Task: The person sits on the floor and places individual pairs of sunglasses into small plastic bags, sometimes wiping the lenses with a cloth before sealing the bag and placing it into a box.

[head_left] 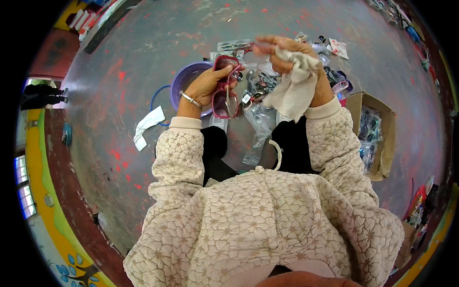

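My left hand (206, 87) grips a pair of sunglasses (223, 106) with dark pink frames, turned so that one lens sits above the other and the thin temples hang on the right. Held up to the right of them, my right hand (287, 53) has a crumpled off-white cloth (296, 88) caught against its palm; its fingertips are smeared by motion. The cloth hangs down and does not touch the sunglasses. Below and between the hands lies a heap of eyewear (260, 85), partly in clear plastic sleeves.
A purple basin (178, 91) stands behind my left wrist, with a blue ring (154, 98) beside it. White folded cloth (148, 126) lies on the grey floor at left. On the right is an open cardboard box (388, 138) of bagged items. A clear plastic bag (258, 134) lies between my legs.
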